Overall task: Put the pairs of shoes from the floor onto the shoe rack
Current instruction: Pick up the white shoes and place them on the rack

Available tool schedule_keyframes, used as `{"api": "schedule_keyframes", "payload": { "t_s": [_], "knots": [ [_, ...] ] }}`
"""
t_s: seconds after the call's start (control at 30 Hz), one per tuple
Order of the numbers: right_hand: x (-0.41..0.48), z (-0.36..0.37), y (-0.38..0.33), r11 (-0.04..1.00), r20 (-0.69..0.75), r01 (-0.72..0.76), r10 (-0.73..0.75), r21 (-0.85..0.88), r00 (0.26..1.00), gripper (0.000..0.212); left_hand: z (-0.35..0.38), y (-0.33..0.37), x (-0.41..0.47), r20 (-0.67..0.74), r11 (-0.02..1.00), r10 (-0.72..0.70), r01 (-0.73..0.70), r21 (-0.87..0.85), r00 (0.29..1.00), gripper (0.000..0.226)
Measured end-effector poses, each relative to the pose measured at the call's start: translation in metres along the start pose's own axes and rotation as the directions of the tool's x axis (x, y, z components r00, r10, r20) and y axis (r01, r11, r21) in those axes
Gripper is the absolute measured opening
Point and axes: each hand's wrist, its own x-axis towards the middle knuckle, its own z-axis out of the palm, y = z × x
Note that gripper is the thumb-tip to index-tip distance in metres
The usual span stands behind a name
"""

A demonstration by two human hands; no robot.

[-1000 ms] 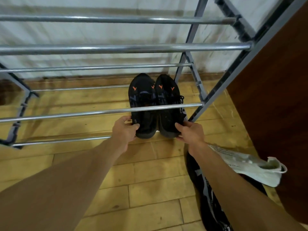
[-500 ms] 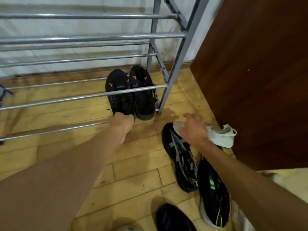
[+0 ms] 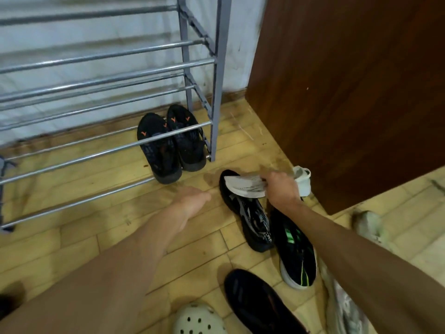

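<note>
A brown wooden cabinet (image 3: pixel 349 92) fills the right side of the room, standing on the yellowish plank floor (image 3: pixel 72 237). Beside it, against the pale wall, stands the grey metal shoe rack (image 3: pixel 216 68), its shelves made of shiny paired rails. At the right end of the lowest shelf sits a pair of black shoes (image 3: pixel 171 143) with small orange marks on the toes, side by side, heels poking out past the front rail.

On the floor near the rack's front right post lies a black shoe with a grey pattern (image 3: pixel 250 220), and just beside it a black shoe with green stripes and a white sole (image 3: pixel 297 256). Nearer the person are a plain black shoe (image 3: pixel 257 304), a white clog with holes (image 3: pixel 199 320) and pale, blurred shoes by the right arm.

The right hand (image 3: pixel 281 189) is closed over the middle of a white shoe (image 3: pixel 245 185), holding it over the toe of the patterned one. The left hand (image 3: pixel 192 201) hovers over the floor, loosely spread and holding nothing.
</note>
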Motion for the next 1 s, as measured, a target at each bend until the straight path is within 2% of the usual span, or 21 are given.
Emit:
{"api": "schedule_keyframes", "payload": {
  "t_s": [0.07, 0.23, 0.33, 0.43, 0.5, 0.57, 0.63, 0.7, 0.77, 0.83, 0.93, 1.0],
  "knots": [
    [-0.009, -0.018, -0.001, 0.995, -0.032, 0.048, -0.045, 0.083, 0.998, 0.035, 0.001, 0.002, -0.015, 0.008, 1.0, 0.016, -0.015, -0.017, 1.0, 0.045],
    [-0.045, -0.067, -0.022, 0.941, -0.056, 0.211, -0.204, 0.264, 0.977, 0.023, 0.003, 0.025, -0.062, 0.06, 0.973, 0.07, -0.056, -0.223, 0.996, 0.067],
    [-0.066, -0.098, -0.048, 0.881, -0.125, 0.346, -0.323, 0.322, 0.938, 0.014, -0.007, 0.04, -0.092, -0.097, 0.915, 0.141, -0.167, -0.366, 0.985, 0.056],
    [-0.085, -0.13, -0.073, 0.827, -0.19, 0.445, -0.403, 0.343, 0.895, 0.036, -0.029, 0.051, -0.122, -0.269, 0.875, 0.162, -0.265, -0.406, 0.949, 0.025],
    [-0.098, -0.151, -0.087, 0.791, -0.203, 0.491, -0.447, 0.364, 0.871, 0.025, -0.045, 0.058, -0.142, -0.332, 0.847, 0.177, -0.315, -0.428, 0.927, 0.014],
    [-0.11, -0.171, -0.099, 0.781, -0.202, 0.506, -0.464, 0.366, 0.862, 0.015, -0.061, 0.065, -0.163, -0.411, 0.815, 0.221, -0.399, -0.42, 0.884, 0.013],
    [-0.117, -0.193, -0.109, 0.777, -0.241, 0.506, -0.445, 0.374, 0.862, 0.026, -0.081, 0.069, -0.185, -0.491, 0.781, 0.284, -0.496, -0.38, 0.824, 0.016],
    [-0.122, -0.219, -0.116, 0.799, -0.289, 0.483, -0.397, 0.357, 0.871, 0.059, -0.105, 0.072, -0.209, -0.54, 0.76, 0.356, -0.573, -0.307, 0.762, 0.014],
    [-0.13, -0.246, -0.123, 0.812, -0.243, 0.437, -0.367, 0.386, 0.898, 0.087, -0.131, 0.075, -0.236, -0.564, 0.721, 0.416, -0.637, -0.273, 0.713, 0.017],
    [-0.14, -0.272, -0.131, 0.794, -0.157, 0.426, -0.399, 0.434, 0.903, 0.099, -0.159, 0.077, -0.263, -0.587, 0.673, 0.447, -0.686, -0.277, 0.675, 0.018],
    [-0.156, -0.302, -0.15, 0.772, 0.029, 0.42, -0.492, 0.477, 0.87, 0.09, -0.202, 0.078, -0.306, -0.633, 0.611, 0.456, -0.737, -0.289, 0.626, 0.012],
    [-0.169, -0.319, -0.168, 0.729, 0.092, 0.451, -0.57, 0.515, 0.816, 0.065, -0.23, 0.075, -0.334, -0.663, 0.573, 0.452, -0.764, -0.297, 0.597, 0.013]
  ]
}}
